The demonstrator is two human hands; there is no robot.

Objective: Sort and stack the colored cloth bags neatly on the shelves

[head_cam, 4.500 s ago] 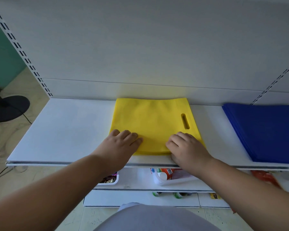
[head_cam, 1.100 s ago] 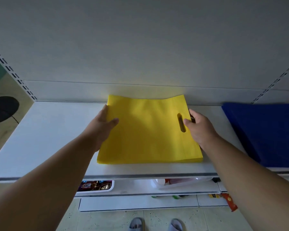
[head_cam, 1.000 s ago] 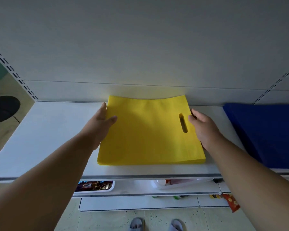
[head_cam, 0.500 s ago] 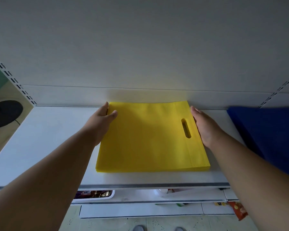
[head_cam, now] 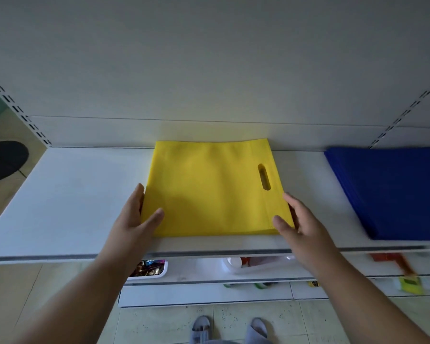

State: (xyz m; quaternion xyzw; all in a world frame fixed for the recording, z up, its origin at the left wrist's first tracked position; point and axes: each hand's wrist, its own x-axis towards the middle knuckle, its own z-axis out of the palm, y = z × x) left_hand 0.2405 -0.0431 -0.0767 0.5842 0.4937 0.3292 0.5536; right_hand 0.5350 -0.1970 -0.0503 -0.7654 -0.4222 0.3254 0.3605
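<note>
A stack of yellow cloth bags (head_cam: 214, 187) lies flat on the white shelf (head_cam: 80, 194), its back edge against the rear panel and a slot handle near its right side. My left hand (head_cam: 134, 219) sits at the stack's front-left corner, fingers straight along the left edge, thumb on top. My right hand (head_cam: 296, 224) is at the front-right corner with straight fingers beside the right edge and the thumb near the top. A stack of blue cloth bags (head_cam: 392, 189) lies on the same shelf to the right.
Lower shelves under the front edge hold a white tray of wrapped snacks (head_cam: 149, 268), a clear tub (head_cam: 256, 263) and small packets (head_cam: 407, 284). A dark round base (head_cam: 3, 160) stands on the floor at the left. My slippered feet (head_cam: 229, 328) show at the bottom.
Both hands slid back along the sides of the yellow stack from its far corners to its front corners. The stack now lies squared against the rear panel.
</note>
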